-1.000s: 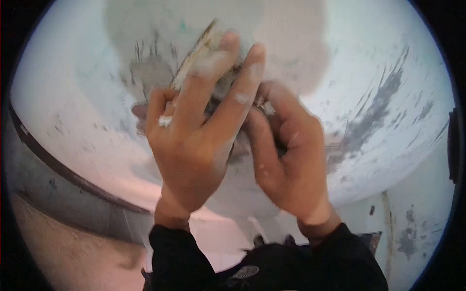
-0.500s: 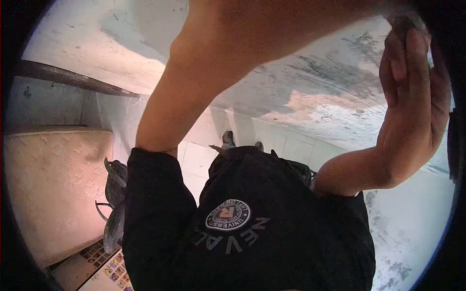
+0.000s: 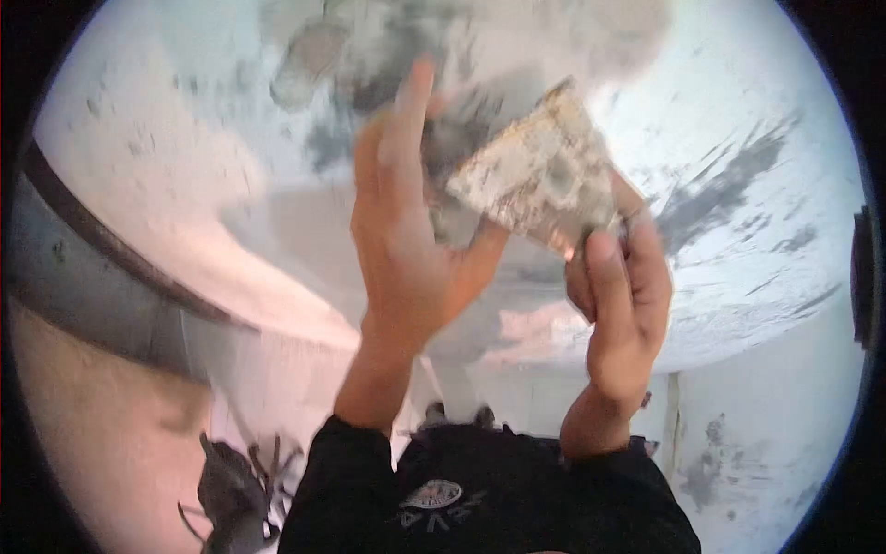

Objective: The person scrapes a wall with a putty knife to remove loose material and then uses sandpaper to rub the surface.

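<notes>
A flat, roughly triangular piece [image 3: 544,171] with a stained, whitish, crusted face is held up in front of the patchy wall [image 3: 738,249]. My right hand [image 3: 623,295] pinches its lower right corner between thumb and fingers. To the left of it, my left hand [image 3: 401,222] is raised with its fingers apart, its thumb reaching toward the lower left edge of the piece. Whether that thumb touches the piece is unclear. Motion blurs the left hand slightly.
Grey patches mark the wall. At the left runs a dark ledge [image 3: 120,245] above a beige padded surface [image 3: 101,406]. A dark object with thin legs [image 3: 231,489] stands at the lower left. My feet [image 3: 484,415] are on the pale floor.
Both hands were up at the right, close together, with the left arm stretched across. Now they are apart near the middle, and the triangular piece shows in the right hand. The view has shifted upward.
</notes>
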A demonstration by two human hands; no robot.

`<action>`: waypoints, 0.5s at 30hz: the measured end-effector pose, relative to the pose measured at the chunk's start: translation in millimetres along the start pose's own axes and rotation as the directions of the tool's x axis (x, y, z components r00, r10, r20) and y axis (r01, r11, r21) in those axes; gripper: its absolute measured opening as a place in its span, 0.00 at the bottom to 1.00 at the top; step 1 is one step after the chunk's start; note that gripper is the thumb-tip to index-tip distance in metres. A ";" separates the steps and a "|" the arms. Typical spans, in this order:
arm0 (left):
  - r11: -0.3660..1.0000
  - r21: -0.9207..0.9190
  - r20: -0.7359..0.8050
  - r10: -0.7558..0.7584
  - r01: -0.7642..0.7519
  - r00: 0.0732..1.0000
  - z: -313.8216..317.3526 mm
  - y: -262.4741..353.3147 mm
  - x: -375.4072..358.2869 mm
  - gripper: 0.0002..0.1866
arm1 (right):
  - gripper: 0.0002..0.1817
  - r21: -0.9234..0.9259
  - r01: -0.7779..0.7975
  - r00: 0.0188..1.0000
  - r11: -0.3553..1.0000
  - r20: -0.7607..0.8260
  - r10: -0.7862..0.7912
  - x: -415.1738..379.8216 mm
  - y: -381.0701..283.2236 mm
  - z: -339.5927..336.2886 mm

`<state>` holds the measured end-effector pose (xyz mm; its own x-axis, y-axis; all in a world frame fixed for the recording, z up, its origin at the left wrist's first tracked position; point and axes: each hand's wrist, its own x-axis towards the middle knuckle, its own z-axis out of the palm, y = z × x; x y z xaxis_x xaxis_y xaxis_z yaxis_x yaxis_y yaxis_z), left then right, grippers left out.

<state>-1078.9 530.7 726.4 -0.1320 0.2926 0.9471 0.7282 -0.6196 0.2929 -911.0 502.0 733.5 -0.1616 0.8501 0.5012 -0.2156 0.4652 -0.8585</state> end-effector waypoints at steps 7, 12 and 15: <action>0.984 -0.163 -0.023 -0.075 0.070 0.997 -19.4 19.3 -5.0 0.47 | 0.27 -0.026 0.124 0.988 0.992 -0.085 -0.126 9.3 -17.4 27.4; 0.720 -0.656 0.101 -0.212 0.225 0.972 -21.4 0.0 5.7 0.44 | 0.27 0.021 0.172 0.984 0.985 -0.055 -0.171 18.7 -25.0 37.1; 0.290 -0.797 0.517 -0.123 0.529 0.847 -24.9 -19.4 7.7 0.36 | 0.28 -0.044 0.214 0.975 0.976 -0.058 -0.216 24.5 -20.0 47.8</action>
<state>-1110.8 526.8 731.3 0.1464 0.7008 0.6982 -0.3950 -0.6057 0.6907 -956.7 501.7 768.1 -0.0549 0.7424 0.6677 -0.2023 0.6466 -0.7356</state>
